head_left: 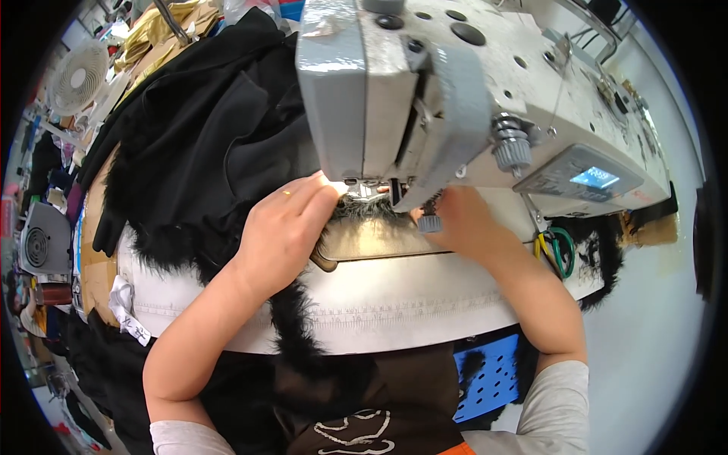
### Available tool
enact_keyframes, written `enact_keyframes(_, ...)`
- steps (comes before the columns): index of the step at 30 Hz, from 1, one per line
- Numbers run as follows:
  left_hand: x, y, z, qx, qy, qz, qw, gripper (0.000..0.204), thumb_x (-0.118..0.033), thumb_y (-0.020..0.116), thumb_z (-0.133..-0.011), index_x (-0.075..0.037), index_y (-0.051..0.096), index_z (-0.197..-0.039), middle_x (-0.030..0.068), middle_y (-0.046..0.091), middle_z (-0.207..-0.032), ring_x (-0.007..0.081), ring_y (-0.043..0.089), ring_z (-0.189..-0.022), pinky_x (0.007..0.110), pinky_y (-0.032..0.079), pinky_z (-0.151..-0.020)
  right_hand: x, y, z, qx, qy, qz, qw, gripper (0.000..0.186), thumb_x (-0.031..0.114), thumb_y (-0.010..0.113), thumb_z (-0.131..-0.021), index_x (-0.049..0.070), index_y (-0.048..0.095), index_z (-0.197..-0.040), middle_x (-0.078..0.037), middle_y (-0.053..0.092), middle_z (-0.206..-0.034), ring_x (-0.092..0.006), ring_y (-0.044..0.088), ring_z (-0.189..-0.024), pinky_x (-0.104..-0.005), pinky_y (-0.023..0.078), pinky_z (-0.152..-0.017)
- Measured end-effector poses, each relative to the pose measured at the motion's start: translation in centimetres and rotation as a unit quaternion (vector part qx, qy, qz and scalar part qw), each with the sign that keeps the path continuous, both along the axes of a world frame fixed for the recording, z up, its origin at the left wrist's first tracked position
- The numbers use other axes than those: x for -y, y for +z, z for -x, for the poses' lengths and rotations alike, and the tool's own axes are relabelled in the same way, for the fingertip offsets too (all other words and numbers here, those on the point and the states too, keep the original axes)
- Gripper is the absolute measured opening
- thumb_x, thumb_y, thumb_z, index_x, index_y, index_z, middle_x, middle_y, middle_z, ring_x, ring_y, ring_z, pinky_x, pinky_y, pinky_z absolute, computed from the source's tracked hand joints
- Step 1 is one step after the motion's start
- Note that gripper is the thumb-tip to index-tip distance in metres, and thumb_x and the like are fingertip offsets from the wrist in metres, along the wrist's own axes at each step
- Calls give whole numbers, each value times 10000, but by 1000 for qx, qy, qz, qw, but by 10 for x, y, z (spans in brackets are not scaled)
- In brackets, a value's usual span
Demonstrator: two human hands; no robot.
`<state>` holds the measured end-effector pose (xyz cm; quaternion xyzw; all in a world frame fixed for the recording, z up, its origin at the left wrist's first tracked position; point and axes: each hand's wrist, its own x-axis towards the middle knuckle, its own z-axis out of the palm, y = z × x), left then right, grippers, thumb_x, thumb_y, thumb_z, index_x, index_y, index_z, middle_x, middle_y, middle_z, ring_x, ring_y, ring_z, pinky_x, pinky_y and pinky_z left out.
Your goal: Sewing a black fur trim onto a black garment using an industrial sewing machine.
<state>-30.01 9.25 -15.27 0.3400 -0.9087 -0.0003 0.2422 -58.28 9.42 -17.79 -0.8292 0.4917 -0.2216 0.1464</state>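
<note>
— Where are your hands right now?

— Both are at the sewing machine (455, 98). My left hand (284, 227) lies flat on the black furry fabric (197, 152), fingers stretched toward the needle area, pressing the cloth down onto the table (394, 303). It pinches nothing; the grip is wide and flat.

— And the right one?

— My right hand (462, 224) sits just right of the presser foot, partly behind the machine's head. Whether its grip holds the fabric or only rests on it, I cannot tell.

— Where does the fabric run?

— The bulk is piled far and to the left of the machine. A fuzzy strip (296, 326) of it passes under my left hand and hangs over the table's near edge into my lap.

— Anything else around?

— A blue perforated crate (485, 375) below the table on the right, a white fan (80, 76) far left, and green-handled scissors (560, 250) near my right wrist.
</note>
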Motion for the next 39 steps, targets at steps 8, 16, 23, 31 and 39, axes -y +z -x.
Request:
enact_keyframes(8, -22, 8, -3, 55, 1, 1, 998, 242, -46, 667, -852, 3, 674, -1089, 149, 701, -1238, 322, 696, -1189, 400, 590, -996, -3, 24, 11, -55, 120, 118, 984, 285, 38, 646, -828, 176, 690, -1073, -87, 684, -984, -348, 700, -870, -475, 559, -637)
enact_keyframes(16, -13, 7, -9, 67, -39, 20, 997, 277, -53, 687, -835, -7, 678, -1108, 134, 709, -1215, 299, 699, -1175, 400, 586, -1019, -7, 31, 22, -61, 100, 99, 988, 377, 24, 655, -832, 227, 683, -1148, -59, 701, -1065, -332, 712, -905, -459, 562, -626)
enact_keyframes(23, -1, 11, -7, 41, -71, 3, 997, 324, -53, 689, -820, -15, 678, -1141, 94, 715, -1092, 276, 717, -1045, 404, 585, -1016, -15, 25, 35, -117, 6, 30, 993, 248, 75, 685, -783, 113, 759, -1017, -148, 704, -899, -415, 683, -862, -506, 554, -722)
enact_keyframes(31, 7, 8, -6, 40, -82, 5, 996, 315, -55, 676, -814, -26, 668, -1128, 80, 671, -962, 272, 702, -938, 401, 588, -975, -14, 11, 47, -134, -24, 40, 990, 147, 139, 744, -795, 92, 793, -925, -113, 727, -826, -364, 689, -812, -486, 539, -718)
enact_keyframes(39, 11, 6, -7, 23, -84, 1, 996, 243, -53, 677, -790, -34, 661, -1031, 80, 660, -917, 280, 698, -949, 389, 594, -874, -18, 19, 47, -137, -87, -70, 984, 273, 184, 741, -855, 69, 790, -1097, -174, 761, -852, -356, 741, -780, -438, 590, -710)
